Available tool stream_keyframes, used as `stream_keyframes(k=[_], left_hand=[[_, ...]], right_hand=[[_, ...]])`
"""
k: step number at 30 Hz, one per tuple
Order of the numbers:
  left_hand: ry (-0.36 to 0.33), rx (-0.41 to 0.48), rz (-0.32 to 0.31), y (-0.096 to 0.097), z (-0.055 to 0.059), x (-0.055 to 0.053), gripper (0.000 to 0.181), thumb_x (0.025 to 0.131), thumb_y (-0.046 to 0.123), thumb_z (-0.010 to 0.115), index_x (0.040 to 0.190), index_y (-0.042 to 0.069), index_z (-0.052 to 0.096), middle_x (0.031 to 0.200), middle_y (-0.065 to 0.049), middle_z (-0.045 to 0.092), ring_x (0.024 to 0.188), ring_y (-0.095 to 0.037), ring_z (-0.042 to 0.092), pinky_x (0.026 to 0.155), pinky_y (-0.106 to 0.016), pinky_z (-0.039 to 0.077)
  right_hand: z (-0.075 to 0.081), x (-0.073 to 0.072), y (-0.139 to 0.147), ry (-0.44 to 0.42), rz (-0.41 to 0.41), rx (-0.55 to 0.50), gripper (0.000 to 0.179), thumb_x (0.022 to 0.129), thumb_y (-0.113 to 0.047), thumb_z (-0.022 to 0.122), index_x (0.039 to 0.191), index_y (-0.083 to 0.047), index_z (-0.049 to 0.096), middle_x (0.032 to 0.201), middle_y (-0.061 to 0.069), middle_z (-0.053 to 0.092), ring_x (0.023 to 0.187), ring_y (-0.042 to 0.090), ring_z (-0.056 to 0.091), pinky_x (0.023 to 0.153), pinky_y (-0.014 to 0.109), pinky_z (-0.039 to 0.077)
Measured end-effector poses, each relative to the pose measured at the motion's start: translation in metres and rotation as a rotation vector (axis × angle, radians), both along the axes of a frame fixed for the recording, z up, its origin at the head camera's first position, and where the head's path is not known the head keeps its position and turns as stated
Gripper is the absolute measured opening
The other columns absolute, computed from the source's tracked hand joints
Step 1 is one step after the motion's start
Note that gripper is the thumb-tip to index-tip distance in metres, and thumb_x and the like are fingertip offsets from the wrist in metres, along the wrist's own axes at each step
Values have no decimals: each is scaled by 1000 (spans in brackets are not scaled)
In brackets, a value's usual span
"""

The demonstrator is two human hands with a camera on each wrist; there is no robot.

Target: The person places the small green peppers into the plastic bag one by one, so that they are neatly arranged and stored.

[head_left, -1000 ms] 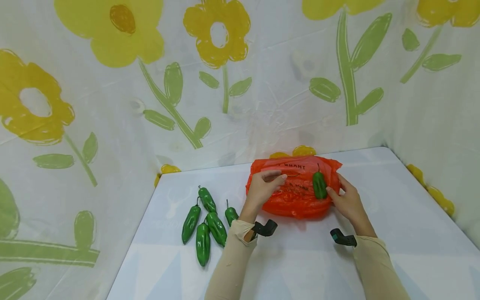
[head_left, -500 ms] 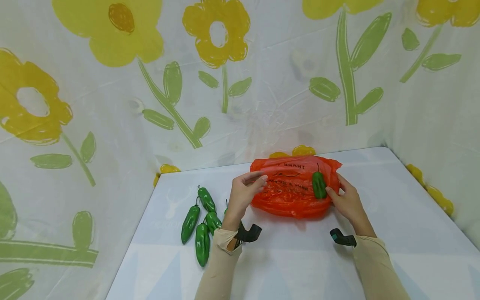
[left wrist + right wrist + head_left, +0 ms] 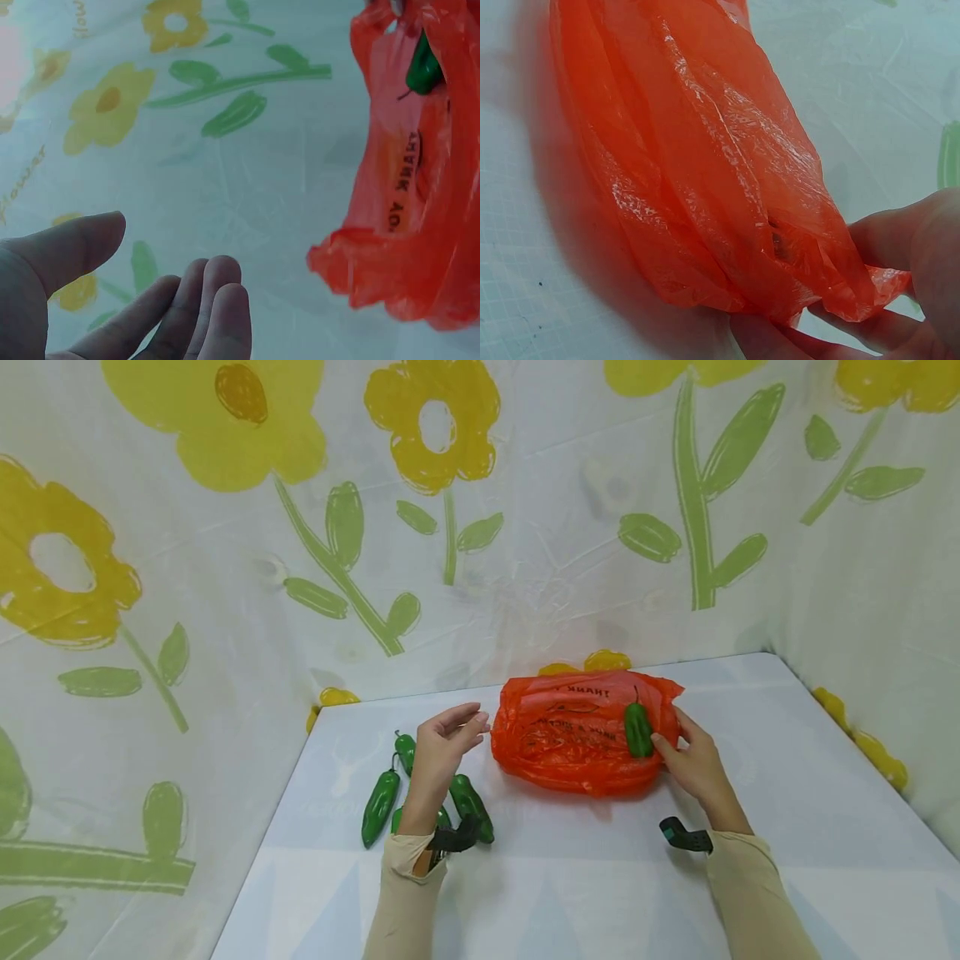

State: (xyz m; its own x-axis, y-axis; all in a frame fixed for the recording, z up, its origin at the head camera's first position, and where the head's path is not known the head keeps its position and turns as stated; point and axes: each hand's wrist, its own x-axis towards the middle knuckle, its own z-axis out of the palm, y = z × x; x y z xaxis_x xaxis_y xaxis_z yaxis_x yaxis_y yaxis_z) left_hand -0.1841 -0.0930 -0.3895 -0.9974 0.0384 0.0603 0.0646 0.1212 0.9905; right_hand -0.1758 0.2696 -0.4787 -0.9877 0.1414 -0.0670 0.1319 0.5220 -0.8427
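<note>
A red plastic bag (image 3: 558, 768) with dark print lies on its side at the back of the table, its mouth spread. Inside it is one green pepper (image 3: 638, 732), towards the right. My right hand (image 3: 699, 764) grips the bag's right edge, the thin film pinched between thumb and fingers (image 3: 769, 337). To the left of the bag, my left hand (image 3: 441, 750) is raised with loosely bent fingers and nothing in them. Behind and around its wrist lie several green peppers (image 3: 381, 808), partly hidden by the hand and forearm; one pepper (image 3: 472, 810) shows just right of the wrist.
A white table (image 3: 600, 885) with pale blue shapes bears everything. A curtain (image 3: 540, 543) with yellow flowers hangs along its back and sides. Black wrist cameras (image 3: 686, 837) stick out from both wrists.
My left hand has moved left, away from the bag's mouth, and now covers part of the loose peppers. The right hand, the bag and the pepper in it stay in place.
</note>
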Motion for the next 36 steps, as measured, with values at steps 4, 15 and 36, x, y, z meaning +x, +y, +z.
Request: stream_keyframes(k=[4, 15, 36], left_hand=[[-4, -16, 52, -20, 0, 6, 38, 97, 25, 73, 130, 5, 70, 124, -20, 74, 102, -21, 75, 96, -37, 61], [13, -16, 176, -79, -7, 16, 37, 98, 21, 73, 129, 4, 69, 116, -12, 77, 94, -8, 75, 86, -21, 61], [-113, -169, 387, -149, -32, 37, 45, 99, 34, 71, 133, 6, 66, 96, 25, 70, 90, 2, 72, 82, -14, 59]], right_hand=[[0, 0, -1, -1, 3, 1, 72, 109, -28, 51, 166, -8, 12, 165, 32, 28, 148, 56, 32, 108, 65, 44], [0, -1, -1, 8, 4, 13, 71, 109, -26, 51, 166, -8, 13, 164, 33, 29, 148, 56, 32, 109, 67, 43], [-3, -2, 0, 22, 10, 21, 71, 109, -25, 52, 166, -8, 13, 165, 31, 29, 150, 54, 30, 113, 70, 38]])
